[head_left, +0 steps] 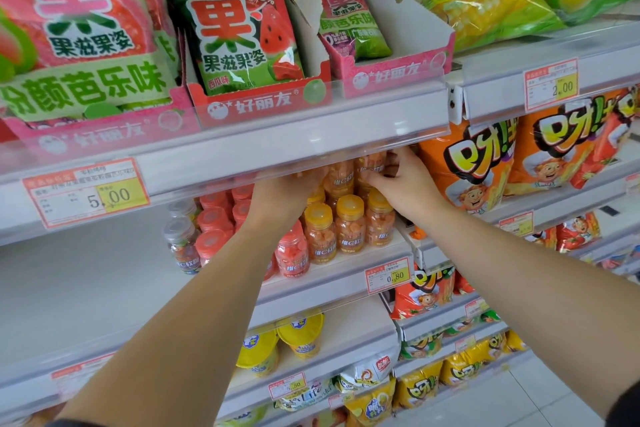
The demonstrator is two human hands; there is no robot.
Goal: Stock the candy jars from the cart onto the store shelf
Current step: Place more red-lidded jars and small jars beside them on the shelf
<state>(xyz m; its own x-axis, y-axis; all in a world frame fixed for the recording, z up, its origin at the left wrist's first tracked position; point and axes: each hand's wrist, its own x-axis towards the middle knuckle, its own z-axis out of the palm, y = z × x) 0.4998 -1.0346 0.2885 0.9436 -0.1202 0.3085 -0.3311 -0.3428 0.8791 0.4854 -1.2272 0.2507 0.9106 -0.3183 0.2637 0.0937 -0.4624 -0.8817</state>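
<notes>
Both bare forearms are reaching up from the lower frame edge to the middle shelf (329, 282) at centre frame.

The right hand (407, 184) is gripping a top-tier orange jar (373, 166). Its fingers and thumb are curling round the label, just under the clear price rail (277, 146) of the shelf above. The left hand (280, 194) is reaching in just left of it. Its fingers are passing behind the rail and blurring out, so whether it is holding anything cannot be told.

The rail is overhanging and partly screening the stacked upper tier of jars.

Below the hands, yellow-lidded orange jars (320, 232) are standing upright in rows, touching one another. Red-lidded jars (214, 220) are sitting to their left, partly hidden behind the left forearm. Clear-lidded jars (180, 243) are ending the group at far left.

Orange snack bags (474, 166) are crowding in just right of the right hand. Watermelon gummy bags (235, 31) are filling trays at upper left, and corn bags (485, 7) are lying at upper right. Yellow tubs (277, 345) are sitting one shelf down.
</notes>
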